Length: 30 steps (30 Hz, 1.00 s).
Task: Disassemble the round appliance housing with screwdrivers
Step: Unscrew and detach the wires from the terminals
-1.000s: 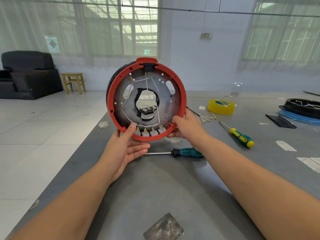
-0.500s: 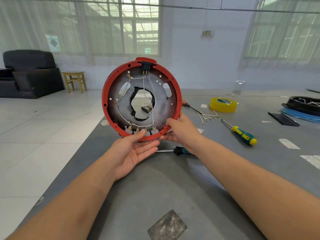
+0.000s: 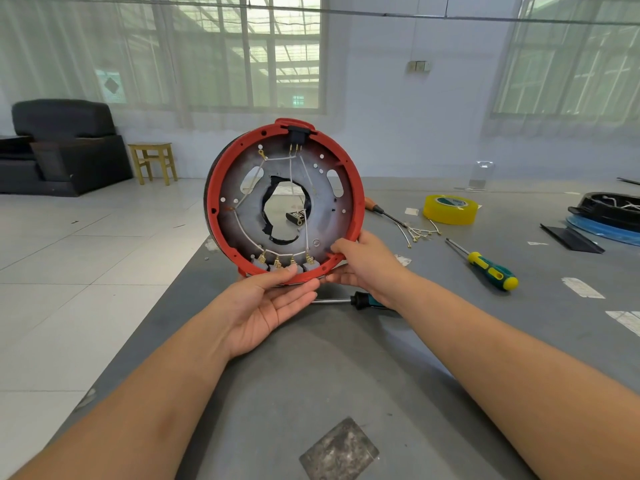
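1. The round housing [image 3: 284,199] stands on edge above the grey surface [image 3: 346,375], open face toward the person, wiring exposed.
2. The left hand [image 3: 266,306] cradles its bottom rim, palm up, fingers straight.
3. The right hand [image 3: 363,261] pinches the lower-right rim, thumb inside.
4. The teal-handled screwdriver [image 3: 363,301] lies just under the right wrist, shaft pointing left; that hand is nearer, so it likely takes it.
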### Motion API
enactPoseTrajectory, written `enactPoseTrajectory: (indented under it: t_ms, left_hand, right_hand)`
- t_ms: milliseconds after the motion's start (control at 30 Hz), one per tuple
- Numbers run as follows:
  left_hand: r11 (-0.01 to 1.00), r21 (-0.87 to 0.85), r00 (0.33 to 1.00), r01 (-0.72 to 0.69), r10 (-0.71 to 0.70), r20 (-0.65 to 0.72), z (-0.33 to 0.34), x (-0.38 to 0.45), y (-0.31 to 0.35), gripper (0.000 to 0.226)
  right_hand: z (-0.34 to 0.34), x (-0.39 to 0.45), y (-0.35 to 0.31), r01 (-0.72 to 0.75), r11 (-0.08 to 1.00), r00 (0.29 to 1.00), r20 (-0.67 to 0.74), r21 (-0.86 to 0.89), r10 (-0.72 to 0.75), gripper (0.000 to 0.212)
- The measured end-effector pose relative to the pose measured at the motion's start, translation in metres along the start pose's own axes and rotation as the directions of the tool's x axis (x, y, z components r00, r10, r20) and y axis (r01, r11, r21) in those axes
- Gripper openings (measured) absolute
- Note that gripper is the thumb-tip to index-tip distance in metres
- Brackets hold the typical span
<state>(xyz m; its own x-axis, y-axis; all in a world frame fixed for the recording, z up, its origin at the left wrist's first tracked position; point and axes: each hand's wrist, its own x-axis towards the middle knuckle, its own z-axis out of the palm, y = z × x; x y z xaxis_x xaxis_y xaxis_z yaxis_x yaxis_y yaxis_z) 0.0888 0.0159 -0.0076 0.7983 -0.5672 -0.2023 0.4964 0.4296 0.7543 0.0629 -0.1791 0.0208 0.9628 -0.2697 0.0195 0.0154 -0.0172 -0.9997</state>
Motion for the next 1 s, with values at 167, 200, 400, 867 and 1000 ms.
enactPoseTrajectory:
  t_ms: [167, 200, 400, 867, 1000]
  left_hand:
    - [0.999, -0.008, 0.998, -0.037, 0.037, -0.048, 0.001, 0.001, 0.0, 0.042]
    - [0.999, -0.006, 0.997, -0.045, 0.045, -0.057, 0.001, 0.0, 0.0, 0.046]
    - [0.995, 0.027, 0.989, -0.1, 0.103, -0.108, 0.007, -0.002, -0.002, 0.068]
    - [0.989, 0.119, 0.995, -0.088, 0.092, -0.029, 0.009, -0.003, -0.006, 0.033]
    - [0.988, 0.133, 0.996, -0.082, 0.086, -0.031, 0.008, -0.002, -0.006, 0.027]
  right_hand:
    - [-0.008, 0.001, -0.002, 0.092, 0.98, 0.996, 0.021, -0.178, -0.09, 0.02]
    - [-0.01, -0.001, -0.002, 0.144, 0.949, 0.988, -0.015, -0.282, -0.154, 0.022]
    - [-0.015, -0.018, 0.0, 0.417, 0.477, 0.653, -0.11, -0.773, -0.75, 0.018]
    - [0.025, -0.026, 0.023, 0.344, 0.268, 0.771, 0.108, -0.9, -0.628, 0.04]
    - [0.023, -0.023, 0.024, 0.381, 0.339, 0.779, 0.101, -0.86, -0.619, 0.033]
